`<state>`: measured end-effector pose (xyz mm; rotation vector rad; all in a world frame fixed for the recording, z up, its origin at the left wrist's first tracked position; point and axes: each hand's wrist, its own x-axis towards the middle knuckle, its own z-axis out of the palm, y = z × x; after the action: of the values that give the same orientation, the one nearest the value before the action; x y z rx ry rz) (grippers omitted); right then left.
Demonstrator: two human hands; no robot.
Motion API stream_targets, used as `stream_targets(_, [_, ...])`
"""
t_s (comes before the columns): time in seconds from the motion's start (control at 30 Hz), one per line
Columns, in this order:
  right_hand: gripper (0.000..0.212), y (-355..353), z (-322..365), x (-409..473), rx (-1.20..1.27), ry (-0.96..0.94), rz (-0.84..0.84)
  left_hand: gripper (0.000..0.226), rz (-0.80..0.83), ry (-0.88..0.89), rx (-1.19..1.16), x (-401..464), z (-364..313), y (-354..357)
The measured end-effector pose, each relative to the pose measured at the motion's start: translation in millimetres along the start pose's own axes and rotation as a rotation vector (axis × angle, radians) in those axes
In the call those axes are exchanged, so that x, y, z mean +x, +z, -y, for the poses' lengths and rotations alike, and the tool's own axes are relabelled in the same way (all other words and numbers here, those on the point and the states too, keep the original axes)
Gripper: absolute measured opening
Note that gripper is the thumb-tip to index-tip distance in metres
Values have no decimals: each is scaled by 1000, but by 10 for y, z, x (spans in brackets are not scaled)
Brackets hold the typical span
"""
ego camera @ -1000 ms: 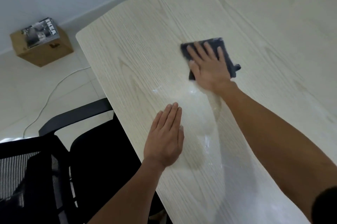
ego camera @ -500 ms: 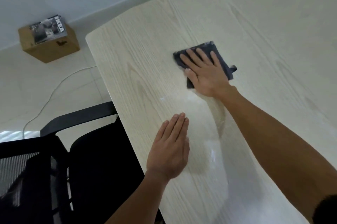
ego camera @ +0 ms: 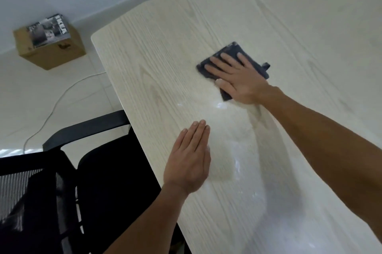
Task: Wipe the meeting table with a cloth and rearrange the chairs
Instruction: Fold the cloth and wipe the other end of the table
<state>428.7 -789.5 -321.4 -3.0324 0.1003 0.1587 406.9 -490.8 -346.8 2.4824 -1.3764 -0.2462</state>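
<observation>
Your right hand point(ego camera: 240, 79), fingers point(ego camera: 227, 58) spread, presses the cloth point(ego camera: 231, 51) mid-counter point(ego camera: 155, 67); your left hand point(ego camera: 189, 162), fingers together, rests flat near the counter's left edge.

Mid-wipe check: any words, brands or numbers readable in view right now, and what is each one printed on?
"IKEA": large white letters on the cover of the catalogue lying on top of the cardboard box on the floor by the wall.
Small dark mark on the box's side: too small to read.
Other print on the catalogue's cover: too blurred to read.
Nothing readable on the table, the cloth or the chair.
</observation>
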Motion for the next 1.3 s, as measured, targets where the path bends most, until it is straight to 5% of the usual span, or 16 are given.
stream_targets(0.13, [58,-95,219,624,126,451,-31,55,-3,5,24,10,26,13])
stream_targets(0.27, [58,41,796,566,49,78,10,56,7,5,40,6,1,-5])
stream_targets(0.37, [55,107,568,4,-49,-234,42,56,10,-9,55,-3,-26,-14])
stream_targets(0.57, [57,-71,440,462,106,204,4,58,-44,-15,55,-11,-42,14])
stream_targets(0.77, [57,114,950,82,-17,-244,54,84,-178,-548,65,-64,-42,30])
stream_targets(0.87, [55,133,548,-302,-43,-194,37,80,-152,-557,41,-45,-32,50])
stream_targets(1.0, [57,26,602,244,91,241,-16,77,-143,-547,31,-17,-34,45])
stream_targets(1.2, [55,242,1064,-292,-17,-197,31,75,-222,-555,-12,-51,4,63])
stream_targets(1.3, [55,208,580,-618,-7,-110,38,76,-216,-540,18,-59,5,65])
